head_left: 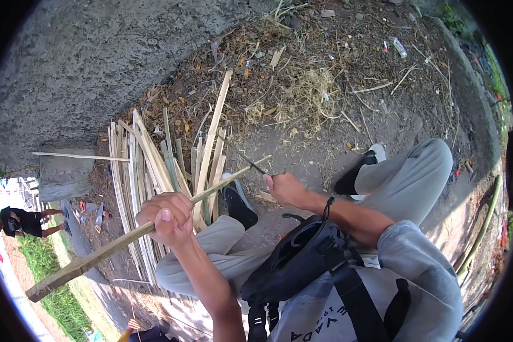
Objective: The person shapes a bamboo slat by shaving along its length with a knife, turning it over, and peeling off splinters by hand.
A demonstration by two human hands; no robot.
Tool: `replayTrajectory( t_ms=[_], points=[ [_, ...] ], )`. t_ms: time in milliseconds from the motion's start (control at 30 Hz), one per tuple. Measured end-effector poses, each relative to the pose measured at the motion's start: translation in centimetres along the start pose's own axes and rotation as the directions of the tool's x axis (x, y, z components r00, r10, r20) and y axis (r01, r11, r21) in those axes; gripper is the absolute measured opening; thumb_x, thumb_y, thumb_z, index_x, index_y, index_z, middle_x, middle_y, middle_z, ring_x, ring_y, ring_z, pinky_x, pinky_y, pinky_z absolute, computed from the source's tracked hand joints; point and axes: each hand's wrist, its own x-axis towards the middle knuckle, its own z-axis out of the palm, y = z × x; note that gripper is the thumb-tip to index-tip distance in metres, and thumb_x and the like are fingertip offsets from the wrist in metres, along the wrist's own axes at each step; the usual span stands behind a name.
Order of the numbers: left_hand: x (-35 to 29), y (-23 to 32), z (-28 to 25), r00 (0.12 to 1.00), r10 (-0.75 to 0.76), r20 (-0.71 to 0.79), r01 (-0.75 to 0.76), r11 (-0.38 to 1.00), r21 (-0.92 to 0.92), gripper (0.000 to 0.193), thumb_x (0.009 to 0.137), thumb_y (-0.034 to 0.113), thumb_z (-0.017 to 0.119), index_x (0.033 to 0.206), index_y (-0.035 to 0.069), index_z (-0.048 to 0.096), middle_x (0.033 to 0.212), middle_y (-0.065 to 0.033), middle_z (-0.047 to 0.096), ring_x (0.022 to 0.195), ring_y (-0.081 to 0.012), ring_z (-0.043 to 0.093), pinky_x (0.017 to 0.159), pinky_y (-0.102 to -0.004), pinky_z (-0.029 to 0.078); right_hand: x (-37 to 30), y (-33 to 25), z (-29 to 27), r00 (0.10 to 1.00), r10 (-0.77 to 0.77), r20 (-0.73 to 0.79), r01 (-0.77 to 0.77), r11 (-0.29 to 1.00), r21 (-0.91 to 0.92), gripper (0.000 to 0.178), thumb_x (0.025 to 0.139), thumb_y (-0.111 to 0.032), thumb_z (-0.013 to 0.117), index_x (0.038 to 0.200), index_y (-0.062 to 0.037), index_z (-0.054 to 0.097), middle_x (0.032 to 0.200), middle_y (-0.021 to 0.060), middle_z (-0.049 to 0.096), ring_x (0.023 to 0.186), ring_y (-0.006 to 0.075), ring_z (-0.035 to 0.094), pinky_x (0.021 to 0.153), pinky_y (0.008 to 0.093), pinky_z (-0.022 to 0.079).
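On littered dirt [320,155], wooden strips [216,132]

Outdoor daylight. Mid-frame in soft, even shade; wood strips [152,168] and dirt ground [319,153] expose fine, only faint shadows. Hard sun patches on the ground at lower right. Far-left rim blown out near white; grass [54,285] below it bright, distant person [27,221] dark and low on detail. Heavy fisheye: concrete curb [467,94] at right bows, corners black. Center reasonably sharp, rim softer and smeared.
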Motion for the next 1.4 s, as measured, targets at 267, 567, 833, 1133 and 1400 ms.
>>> replayTrajectory(
  t_ms=[267, 567, 833, 1133, 1400],
  points=[
    [-0.5, 1.1, 0.1, 0.999, -0.005, -0.048, 0.009, 0.997, 0.082, 0.037, 0.082, 0.004, 0.049, 0.051, 0.01, 0.029, 0.037, -0.0028, 0.03, 0.03, -0.0104, 0.025, 0.032, -0.0266, 0.022, -2.4, -3.4, 0.3, 0.967, -0.195, -0.167, 0.213, 0.972, 0.097, 0.057, 0.099, -0.04, 0.037, 0.08, 0.0046, 0.066, 0.078, 0.0302, 0.063, 0.076, 0.0486, 0.063, 0.072, 0.0537, 0.051],
    [-0.9, 0.7, -0.4, 0.99, -0.025, -0.141, 0.036, 0.996, 0.081, 0.039, 0.084, 0.004, 0.049, 0.052, 0.011, 0.028, 0.038, -0.0035, 0.031, 0.032, -0.0108, 0.026, 0.034, -0.0266, 0.023, -2.3, -4.1, 0.1, 0.967, -0.201, -0.155, 0.208, 0.977, 0.034, 0.05, 0.098, -0.04, 0.042, 0.083, 0.0017, 0.066, 0.068, 0.028, 0.061, 0.07, 0.0471, 0.062, 0.069, 0.054, 0.051],
    [-1.5, 0.5, -1.7, 0.987, -0.001, -0.16, 0.014, 0.997, 0.08, 0.036, 0.086, 0.005, 0.049, 0.055, 0.01, 0.033, 0.039, -0.0035, 0.031, 0.032, -0.0111, 0.025, 0.034, -0.0273, 0.025, 2.4, 3.3, 3.2, 0.983, -0.08, -0.163, 0.068, 0.995, -0.079, 0.053, 0.097, -0.04, 0.04, 0.08, 0.0025, 0.066, 0.071, 0.0289, 0.062, 0.071, 0.0483, 0.063, 0.07, 0.0542, 0.052],
    [-1.1, 0.7, -2.8, 0.975, 0.0, -0.223, 0.013, 0.998, 0.058, 0.034, 0.086, 0.005, 0.049, 0.059, 0.012, 0.029, 0.039, -0.0033, 0.03, 0.032, -0.0107, 0.024, 0.036, -0.0268, 0.024, 1.0, 4.3, 3.6, 0.987, -0.014, -0.16, 0.003, 0.998, -0.066, 0.052, 0.097, -0.04, 0.042, 0.084, 0.0029, 0.068, 0.074, 0.0266, 0.064, 0.074, 0.0486, 0.063, 0.073, 0.0547, 0.052],
    [-0.1, 0.9, -1.7, 0.984, -0.03, -0.173, 0.042, 0.997, 0.066, 0.038, 0.085, 0.004, 0.048, 0.054, 0.013, 0.028, 0.039, -0.004, 0.031, 0.032, -0.012, 0.025, 0.035, -0.0266, 0.023, -1.7, -0.4, 2.3, 0.994, -0.055, -0.096, 0.05, 0.997, -0.052, 0.048, 0.096, -0.039, 0.046, 0.086, 0.0024, 0.068, 0.082, 0.0298, 0.064, 0.082, 0.0466, 0.064, 0.074, 0.051, 0.053]
  ],
)
